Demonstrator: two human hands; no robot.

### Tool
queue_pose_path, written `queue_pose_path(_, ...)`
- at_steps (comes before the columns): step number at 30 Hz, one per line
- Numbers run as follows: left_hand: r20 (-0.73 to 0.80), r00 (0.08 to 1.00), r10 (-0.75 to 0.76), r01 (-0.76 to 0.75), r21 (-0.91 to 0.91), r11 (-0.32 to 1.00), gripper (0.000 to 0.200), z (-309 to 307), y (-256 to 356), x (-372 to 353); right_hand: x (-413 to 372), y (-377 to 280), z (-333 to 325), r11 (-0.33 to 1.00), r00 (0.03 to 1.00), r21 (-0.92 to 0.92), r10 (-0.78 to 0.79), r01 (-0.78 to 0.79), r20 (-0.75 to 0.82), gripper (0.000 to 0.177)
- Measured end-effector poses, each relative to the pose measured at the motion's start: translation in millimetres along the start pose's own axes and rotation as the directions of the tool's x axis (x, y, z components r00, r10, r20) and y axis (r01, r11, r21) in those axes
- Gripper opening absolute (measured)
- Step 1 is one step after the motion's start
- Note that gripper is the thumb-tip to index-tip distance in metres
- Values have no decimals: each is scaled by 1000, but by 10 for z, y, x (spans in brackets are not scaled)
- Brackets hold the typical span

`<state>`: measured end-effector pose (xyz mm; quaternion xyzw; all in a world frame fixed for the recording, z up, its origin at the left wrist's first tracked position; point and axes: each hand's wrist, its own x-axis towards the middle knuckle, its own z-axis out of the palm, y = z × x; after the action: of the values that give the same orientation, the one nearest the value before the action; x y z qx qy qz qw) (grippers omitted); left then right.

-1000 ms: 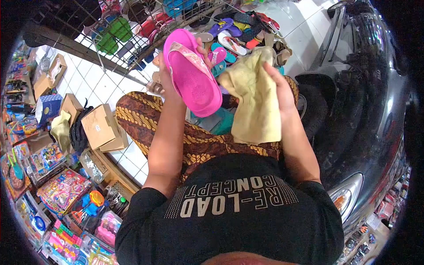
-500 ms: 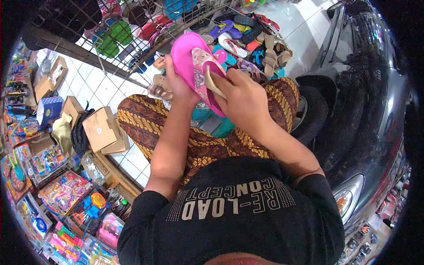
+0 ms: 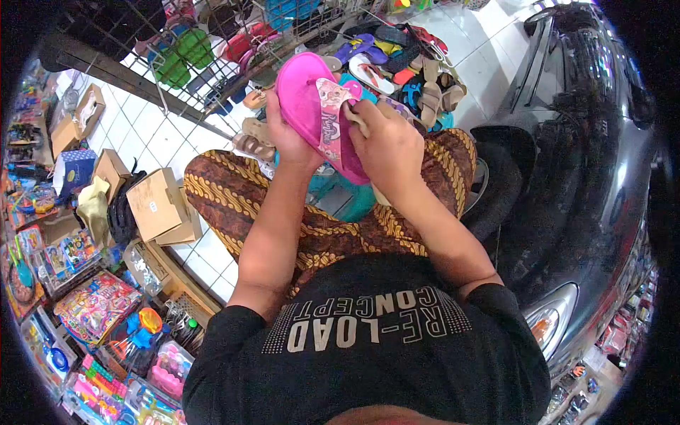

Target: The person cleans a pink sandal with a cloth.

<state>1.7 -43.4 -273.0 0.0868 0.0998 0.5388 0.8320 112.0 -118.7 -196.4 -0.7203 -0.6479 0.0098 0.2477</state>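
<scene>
A pink sandal [image 3: 299, 92] with a printed strap is tilted above my lap. My left hand [image 3: 294, 142] grips its left edge, thumb up along the side. Pinched in my right hand [image 3: 386, 142] is a beige cloth [image 3: 358, 122], pressed at the strap opening on the sandal's right side. Part of the cloth hangs below the right hand. Beneath the sandal, a teal item [image 3: 347, 197] lies between my legs, partly covered.
Loose sandals [image 3: 430, 103] are heaped on the white tiles ahead. A wire rack [image 3: 234, 64] holding footwear stands at the upper left. Cardboard boxes [image 3: 157, 205] and packaged toys [image 3: 99, 304] are at the left. A dark vehicle [image 3: 567, 198] is close on the right.
My right hand has shifted slightly left and turned, and the cloth is now bunched at the strap instead of spread along the opening. The left hand still holds the sandal.
</scene>
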Motion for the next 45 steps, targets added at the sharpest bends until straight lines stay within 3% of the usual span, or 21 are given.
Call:
queue_pose_path(3,-48,998,36,-28,156,987,82,23,-55,0,40,36,98,996,998,63,-69,69,-4,18)
queue_pose_path(7,-93,996,14,2,174,985,80,40,-34,4,48,55,142,950,977,268,-193,162,94,17)
queue_pose_path(13,-133,991,34,2,259,966,78,-1,42,18,50,254,158,845,833,412,-475,342,284,18)
queue_pose_path(16,-128,990,51,-18,240,970,81,-175,131,102,55,332,-29,862,738,430,-471,269,483,24)
queue_pose_path(18,-114,992,57,-36,178,983,84,-315,300,176,116,473,-205,837,613,537,-481,106,627,27)
queue_pose_path(19,-35,999,-23,25,47,999,84,-279,366,170,128,566,-280,820,535,572,-491,17,688,29)
queue_pose_path(20,53,995,-89,93,-83,992,84,-241,431,154,79,648,-333,636,606,645,-330,-424,724,33)
queue_pose_path(21,147,980,-137,166,-205,965,84,-177,482,126,64,702,-434,300,622,635,-151,-712,769,38)
queue_pose_path(22,240,956,-168,260,-431,864,86,-109,484,94,87,686,-537,-12,658,659,-81,-752,749,40)
queue_pose_path(23,272,947,-174,289,-474,832,86,-104,476,85,107,683,-610,-327,672,634,-1,-700,741,42)
queue_pose_path(25,342,920,-191,359,-545,758,85,-104,455,86,92,791,-538,-533,686,553,-71,-640,725,44)
queue_pose_path(26,360,915,-184,366,-546,753,87,-127,418,88,36,820,-554,-481,587,605,211,-634,782,45)
queue_pose_path(29,372,911,-180,354,-478,804,88,-148,350,97,-48,734,-526,-488,655,622,128,-612,745,45)
queue_pose_path(30,322,926,-198,332,-443,833,89,-138,358,88,-87,710,-542,-472,676,590,-19,-655,736,46)
queue_pose_path(31,360,912,-195,345,-419,840,85,-157,348,95,-80,569,-590,-463,733,649,-2,-604,681,49)
queue_pose_path(34,439,879,-185,358,-354,864,78,-220,320,126,-158,536,-586,-347,738,667,-133,-660,661,61)
queue_pose_path(36,444,879,-176,342,-330,880,78,-196,315,130,-161,387,-660,-308,724,676,-67,-670,687,58)
queue_pose_path(39,355,920,-169,330,-467,820,87,-87,295,71,-147,316,-665,-273,694,668,1,-693,720,51)
queue_pose_path(41,440,882,-167,385,-468,795,86,-109,284,74,-119,316,-682,-251,676,654,-4,-714,737,50)
queue_pose_path(42,483,861,-163,410,-467,783,86,-123,285,76,-102,345,-651,-181,728,718,16,-672,685,49)
queue_pose_path(45,493,859,-139,411,-502,761,84,-123,280,57,-42,317,-715,-199,814,830,179,-521,553,47)
